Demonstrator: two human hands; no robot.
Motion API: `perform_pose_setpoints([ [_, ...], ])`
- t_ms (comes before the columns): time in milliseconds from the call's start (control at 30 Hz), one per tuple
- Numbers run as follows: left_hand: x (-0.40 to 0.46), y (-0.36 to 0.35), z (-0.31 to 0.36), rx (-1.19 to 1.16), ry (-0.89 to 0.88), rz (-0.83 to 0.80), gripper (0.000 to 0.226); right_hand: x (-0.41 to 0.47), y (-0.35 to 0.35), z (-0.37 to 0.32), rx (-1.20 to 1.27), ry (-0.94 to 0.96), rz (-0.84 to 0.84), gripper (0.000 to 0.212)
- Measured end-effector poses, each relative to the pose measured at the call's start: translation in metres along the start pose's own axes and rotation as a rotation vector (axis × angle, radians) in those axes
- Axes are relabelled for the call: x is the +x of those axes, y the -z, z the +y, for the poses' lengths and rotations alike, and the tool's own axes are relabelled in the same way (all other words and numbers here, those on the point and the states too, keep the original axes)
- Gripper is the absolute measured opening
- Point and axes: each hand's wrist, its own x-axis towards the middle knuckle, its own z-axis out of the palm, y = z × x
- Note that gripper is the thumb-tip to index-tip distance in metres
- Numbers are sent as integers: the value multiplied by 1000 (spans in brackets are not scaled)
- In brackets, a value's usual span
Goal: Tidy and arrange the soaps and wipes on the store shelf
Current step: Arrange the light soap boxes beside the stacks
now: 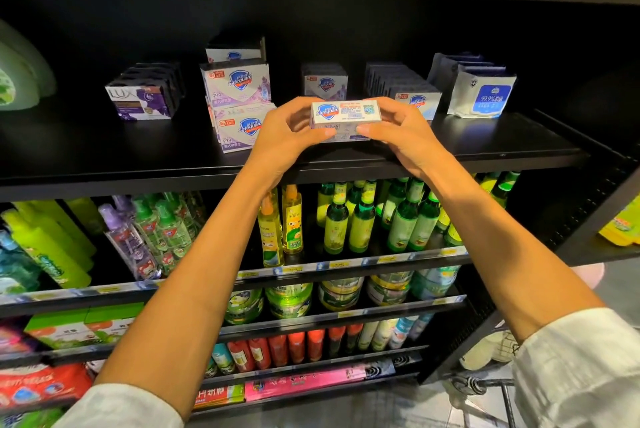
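Observation:
I hold a white Safeguard soap box [345, 115] between both hands, just above the front of the black shelf [138, 164]. My left hand [287, 136] grips its left end and my right hand [401, 134] grips its right end. On the shelf stand a stack of purple Safeguard boxes [239, 105], a row of dark Lux soap boxes [143, 96], one Safeguard box [325, 84] further back, a row of Safeguard boxes [415, 100] behind my right hand, and wipe packs [485, 95] at the right.
A pale green item [20, 74] sits at the shelf's far left. Lower shelves hold green and yellow bottles [363, 219], spray bottles [149, 233], tins and boxes. A shelf upright [588, 219] stands at the right. A cart's metal frame [491, 389] shows at the bottom right.

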Motion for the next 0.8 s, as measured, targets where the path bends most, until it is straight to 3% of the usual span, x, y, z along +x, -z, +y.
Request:
perform_pose_setpoints([
  [200,3,-2,2,-20,56,15,39,-1,1,-1,-5,25,-7,70],
  [400,7,-4,1,-81,133,23,37,1,3,-1,-104,5,-115,97],
  [567,7,-5,5,-75,173,13,43,1,2,0,-161,-7,-82,77],
  [800,4,4,2,18,40,-98,80,1,2,0,-82,-6,-40,73],
])
